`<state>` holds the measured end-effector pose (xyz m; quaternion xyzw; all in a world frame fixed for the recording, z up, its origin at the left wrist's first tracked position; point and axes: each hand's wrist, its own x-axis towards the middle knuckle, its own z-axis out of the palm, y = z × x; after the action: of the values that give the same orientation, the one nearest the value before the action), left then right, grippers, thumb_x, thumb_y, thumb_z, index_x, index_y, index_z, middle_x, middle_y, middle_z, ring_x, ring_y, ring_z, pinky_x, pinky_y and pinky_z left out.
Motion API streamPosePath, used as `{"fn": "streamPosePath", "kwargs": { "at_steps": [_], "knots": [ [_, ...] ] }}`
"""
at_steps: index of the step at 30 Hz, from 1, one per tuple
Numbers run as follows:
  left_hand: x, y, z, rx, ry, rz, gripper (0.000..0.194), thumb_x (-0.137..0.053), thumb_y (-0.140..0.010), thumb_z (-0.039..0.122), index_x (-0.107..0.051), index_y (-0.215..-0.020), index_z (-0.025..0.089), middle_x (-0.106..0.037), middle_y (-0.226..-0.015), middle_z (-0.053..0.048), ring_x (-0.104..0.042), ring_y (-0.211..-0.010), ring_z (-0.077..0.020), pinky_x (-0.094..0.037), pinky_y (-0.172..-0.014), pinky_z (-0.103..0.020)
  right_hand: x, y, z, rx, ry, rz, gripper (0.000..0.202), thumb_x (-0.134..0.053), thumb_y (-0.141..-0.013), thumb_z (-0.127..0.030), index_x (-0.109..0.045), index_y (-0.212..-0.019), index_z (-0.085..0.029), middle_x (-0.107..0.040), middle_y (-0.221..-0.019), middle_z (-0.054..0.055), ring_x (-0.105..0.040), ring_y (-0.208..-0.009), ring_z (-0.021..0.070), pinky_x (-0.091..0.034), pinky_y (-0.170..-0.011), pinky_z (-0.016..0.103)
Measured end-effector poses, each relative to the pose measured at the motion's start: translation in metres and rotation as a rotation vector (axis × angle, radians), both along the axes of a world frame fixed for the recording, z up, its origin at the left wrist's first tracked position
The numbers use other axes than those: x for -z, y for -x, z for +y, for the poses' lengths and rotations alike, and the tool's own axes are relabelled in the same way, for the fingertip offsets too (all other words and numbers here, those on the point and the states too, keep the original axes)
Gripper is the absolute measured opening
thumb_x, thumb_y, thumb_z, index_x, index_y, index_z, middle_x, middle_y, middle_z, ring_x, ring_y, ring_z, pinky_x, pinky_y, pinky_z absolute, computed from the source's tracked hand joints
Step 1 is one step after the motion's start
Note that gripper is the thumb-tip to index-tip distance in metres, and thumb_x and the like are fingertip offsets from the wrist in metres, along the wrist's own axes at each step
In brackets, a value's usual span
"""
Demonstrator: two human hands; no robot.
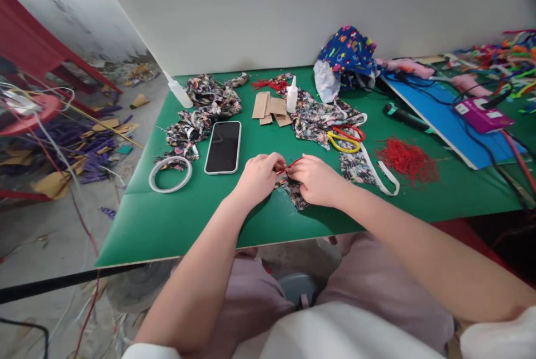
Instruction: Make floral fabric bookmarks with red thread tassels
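Near the front edge of the green table (209, 216), my left hand (260, 176) and my right hand (315, 179) meet with pinched fingers on a thin red string (296, 162). Under the fingers lies a small piece of dark floral fabric (298, 198), partly hidden by my right hand. More floral fabric (312, 116) spreads behind my hands, with yellow and red handled scissors (345, 142) on it. To the left of my left hand a phone (223, 147) lies face up.
A tape roll (153, 181), white bottles (292, 96) (180, 92), cardboard pieces (268, 106) and bunched floral fabric (211, 96) surround the work spot. Right are red strings (406, 161), a cutter (405, 117), a blue board (444, 113) and a purple box (483, 115).
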<state>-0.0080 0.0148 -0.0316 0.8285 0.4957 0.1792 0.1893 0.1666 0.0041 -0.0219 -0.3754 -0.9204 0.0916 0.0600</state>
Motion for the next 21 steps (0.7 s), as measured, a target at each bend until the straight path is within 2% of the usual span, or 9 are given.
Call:
{"fn": "streamPosePath", "kwargs": {
  "at_steps": [5,8,13,21],
  "knots": [
    [0.001,0.001,0.003,0.009,-0.016,-0.007,0.035,-0.037,-0.066,0.004,-0.058,-0.088,0.022,-0.064,-0.088,0.0,-0.054,-0.09,-0.017,-0.043,-0.082,-0.032,-0.006,-0.001,0.003,0.013,0.056,0.004,0.036,-0.046,-0.065,-0.009,-0.067,-0.094,-0.015,-0.064,-0.105,0.006,-0.053,-0.102,0.0199,-0.03,-0.099,0.039],
    [0.002,0.001,0.004,0.01,-0.033,0.005,0.035,-0.038,-0.068,0.006,-0.06,-0.088,0.023,-0.065,-0.089,0.0,-0.055,-0.09,-0.0168,-0.043,-0.082,-0.031,-0.004,-0.003,0.0,0.001,0.056,0.035,0.038,-0.045,-0.066,-0.009,-0.067,-0.097,-0.015,-0.064,-0.106,0.005,-0.052,-0.105,0.0195,-0.034,-0.096,0.037],
    [0.003,0.0,0.005,0.006,-0.058,0.015,0.036,-0.038,-0.071,0.008,-0.063,-0.092,0.023,-0.066,-0.092,0.0,-0.055,-0.091,-0.017,-0.043,-0.083,-0.03,0.004,-0.004,-0.008,0.042,0.002,0.108,0.035,-0.045,-0.068,-0.009,-0.068,-0.094,-0.014,-0.063,-0.108,0.005,-0.049,-0.104,0.0202,-0.037,-0.093,0.036],
    [0.001,-0.005,0.005,0.009,-0.067,0.06,0.034,-0.041,-0.075,0.011,-0.065,-0.096,0.024,-0.066,-0.099,0.001,-0.054,-0.095,-0.0159,-0.041,-0.087,-0.028,0.011,-0.004,-0.014,0.064,-0.091,0.13,0.035,-0.045,-0.069,-0.006,-0.068,-0.094,-0.012,-0.064,-0.097,0.007,-0.048,-0.098,0.0216,-0.039,-0.09,0.036]
  ]
}}
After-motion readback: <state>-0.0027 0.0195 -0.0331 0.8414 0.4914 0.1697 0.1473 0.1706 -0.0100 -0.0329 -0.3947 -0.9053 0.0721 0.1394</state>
